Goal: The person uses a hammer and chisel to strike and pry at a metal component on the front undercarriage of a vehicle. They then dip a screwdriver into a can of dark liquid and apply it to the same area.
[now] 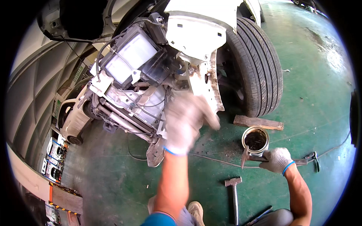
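Observation:
My left hand (183, 122), in a whitish work glove with a blue cuff, is smeared by motion in front of the stripped front end of a white car. It is nearest to the bare, dirt-stained body rail (205, 81); whether it holds or touches anything does not show. Lower right, my gloved right hand (277, 160) is closed round the handle of a hammer (245, 156) with a narrow, tapered head. The hammer head hangs just beside an open round can (245, 140) with dark stuff inside.
A front tyre (260, 67) stands behind a wooden block (258, 122). Another hammer (234, 182) lies on the green floor (211, 169), with pliers (316, 161) farther right. A cable (218, 161) crosses the floor. The engine bay with its exposed parts (130, 56) fills the upper left.

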The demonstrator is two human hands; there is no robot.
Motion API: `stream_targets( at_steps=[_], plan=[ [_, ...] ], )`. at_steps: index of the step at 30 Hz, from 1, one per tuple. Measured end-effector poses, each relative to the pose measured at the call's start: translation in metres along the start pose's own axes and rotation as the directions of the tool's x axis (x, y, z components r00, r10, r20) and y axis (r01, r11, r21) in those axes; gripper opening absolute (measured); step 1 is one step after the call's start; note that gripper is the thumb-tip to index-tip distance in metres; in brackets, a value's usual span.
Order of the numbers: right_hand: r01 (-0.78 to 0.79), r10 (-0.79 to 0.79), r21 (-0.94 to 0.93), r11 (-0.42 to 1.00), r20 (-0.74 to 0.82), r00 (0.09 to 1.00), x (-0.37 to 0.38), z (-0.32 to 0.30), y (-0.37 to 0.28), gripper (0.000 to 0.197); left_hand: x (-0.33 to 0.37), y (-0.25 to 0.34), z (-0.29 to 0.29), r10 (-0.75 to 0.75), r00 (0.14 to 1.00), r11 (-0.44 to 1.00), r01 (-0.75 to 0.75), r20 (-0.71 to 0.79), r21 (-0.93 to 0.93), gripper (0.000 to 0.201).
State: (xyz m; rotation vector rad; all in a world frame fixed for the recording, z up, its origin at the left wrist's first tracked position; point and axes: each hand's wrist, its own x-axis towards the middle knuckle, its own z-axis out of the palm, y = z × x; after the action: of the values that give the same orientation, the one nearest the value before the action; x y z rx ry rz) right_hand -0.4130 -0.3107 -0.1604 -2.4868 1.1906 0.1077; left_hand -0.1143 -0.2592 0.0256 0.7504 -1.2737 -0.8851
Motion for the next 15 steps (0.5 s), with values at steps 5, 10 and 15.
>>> stream_targets(
  at_steps=[5,10,15],
  plan=[
    [0.206,-0.142,0.128,0.970,-0.389,0.910,-0.008,-0.051,-0.029,0.031,0.115,0.083,0.000,0.463,0.865,0.774,-0.288,-0.193,0.564,0.035],
    [0.590,-0.397,0.002,0.808,-0.737,0.547,0.017,-0.101,-0.061,0.028,0.168,0.099,-0.018,0.274,0.922,0.392,-0.366,0.272,0.844,0.049],
    [0.577,-0.465,-0.150,0.803,-0.764,0.448,0.032,-0.151,-0.087,0.030,0.181,0.116,-0.013,-0.124,0.982,0.758,0.000,0.144,0.652,0.028]
  ],
)
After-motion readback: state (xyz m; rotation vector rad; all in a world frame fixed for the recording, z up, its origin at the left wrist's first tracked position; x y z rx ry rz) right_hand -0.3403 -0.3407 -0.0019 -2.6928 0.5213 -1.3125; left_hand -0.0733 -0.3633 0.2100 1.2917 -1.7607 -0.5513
